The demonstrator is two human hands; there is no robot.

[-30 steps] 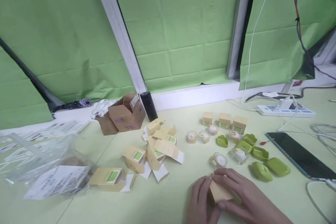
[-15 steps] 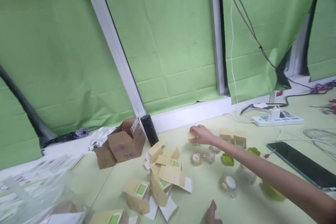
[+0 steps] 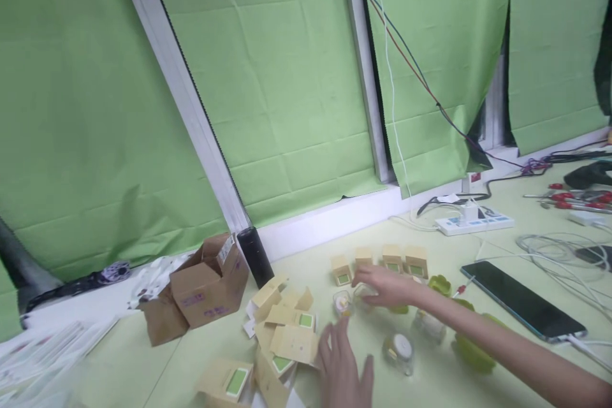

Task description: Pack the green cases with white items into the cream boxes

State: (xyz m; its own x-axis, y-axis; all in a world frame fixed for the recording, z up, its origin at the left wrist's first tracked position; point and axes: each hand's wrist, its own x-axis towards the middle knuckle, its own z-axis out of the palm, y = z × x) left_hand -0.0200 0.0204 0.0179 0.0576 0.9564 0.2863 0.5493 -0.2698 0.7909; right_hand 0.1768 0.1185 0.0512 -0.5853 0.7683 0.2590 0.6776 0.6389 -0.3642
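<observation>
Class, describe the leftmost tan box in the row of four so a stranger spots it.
Start at the black cylinder below the green curtains. To its right, four small tan boxes form a row. The leftmost box, nearest the cylinder, alone sits wholly left of the right hand.

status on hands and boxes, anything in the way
Left hand open near a clear container. Right hand beside it, grip unclear. Four small boxes standing beyond. Right forearm partly hides green containers.
</observation>
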